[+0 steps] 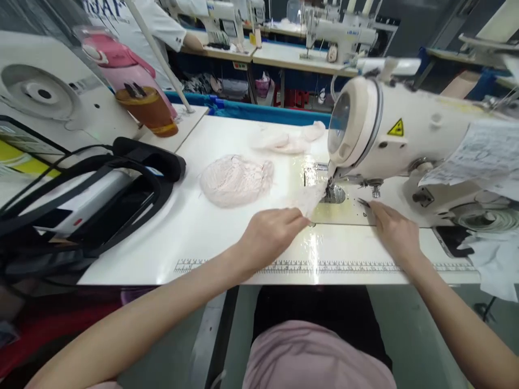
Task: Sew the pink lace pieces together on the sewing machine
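My left hand [273,235] is closed, pinching the near end of a thin, pale pink sheer fabric piece [310,199]. That fabric stretches up to the needle area of a white sewing machine [368,121]. Right of the needle plate, my right hand [395,232] is closed around a small dark pointed tool [364,203]; only its tips show, pointing left, and its exact kind is hidden by the fingers. A round, gathered bundle of pale sheer fabric [237,181] lies left of the machine. Behind it rests another loose pale fabric piece [284,141].
A ruler strip [324,267] runs along the table's front edge. At left are a black headset-like device [150,162] and a pink bottle [133,81] with amber liquid. A phone [452,240] lies at right. Across the aisle, a person's arm [192,42] reaches near other sewing machines.
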The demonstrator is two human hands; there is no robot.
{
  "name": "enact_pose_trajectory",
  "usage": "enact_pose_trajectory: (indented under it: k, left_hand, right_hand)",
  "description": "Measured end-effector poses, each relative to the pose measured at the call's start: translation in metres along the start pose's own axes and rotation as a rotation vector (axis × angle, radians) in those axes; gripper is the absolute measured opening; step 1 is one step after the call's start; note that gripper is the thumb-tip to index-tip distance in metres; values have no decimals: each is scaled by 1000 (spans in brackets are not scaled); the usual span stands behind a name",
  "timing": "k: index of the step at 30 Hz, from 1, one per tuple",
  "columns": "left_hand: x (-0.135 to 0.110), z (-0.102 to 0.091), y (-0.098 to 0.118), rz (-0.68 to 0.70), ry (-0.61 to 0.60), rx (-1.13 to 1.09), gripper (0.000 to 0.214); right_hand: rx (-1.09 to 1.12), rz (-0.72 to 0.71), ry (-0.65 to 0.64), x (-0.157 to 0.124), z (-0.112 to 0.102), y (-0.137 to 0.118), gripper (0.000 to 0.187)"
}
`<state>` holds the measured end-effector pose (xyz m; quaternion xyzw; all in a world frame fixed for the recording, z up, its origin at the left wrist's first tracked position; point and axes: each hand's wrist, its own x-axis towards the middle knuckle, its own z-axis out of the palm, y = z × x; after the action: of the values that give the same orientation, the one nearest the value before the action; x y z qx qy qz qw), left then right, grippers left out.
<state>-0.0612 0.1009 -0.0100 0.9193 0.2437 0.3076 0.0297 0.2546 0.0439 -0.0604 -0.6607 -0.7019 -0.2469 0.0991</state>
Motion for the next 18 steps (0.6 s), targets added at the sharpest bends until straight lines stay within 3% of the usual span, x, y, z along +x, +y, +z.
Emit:
enact_pose_trajectory:
  k: [2, 5, 9, 14, 16, 18]
  left_hand:
    - [-24, 7, 16, 114, 38, 82, 17]
    - [-41, 14, 28, 178, 65, 137, 15]
    - [-48, 15, 37, 221, 88, 111, 13]
    - [-51, 9, 45, 398, 78, -39, 9]
    - [-45, 9, 43, 271, 65, -10, 18]
    - [-34, 13, 39, 27, -5, 111, 40]
  right_hand:
    - [12, 23, 0, 0, 0, -1, 36]
    - [48, 35, 5, -1, 0, -1, 37]
    - [72, 44, -11, -2, 1, 1, 38]
    - [65, 61, -21, -2, 3, 2, 39]
    - [66, 58, -23, -2, 4, 2, 39]
    - [70, 52, -15, -1, 4, 2, 38]
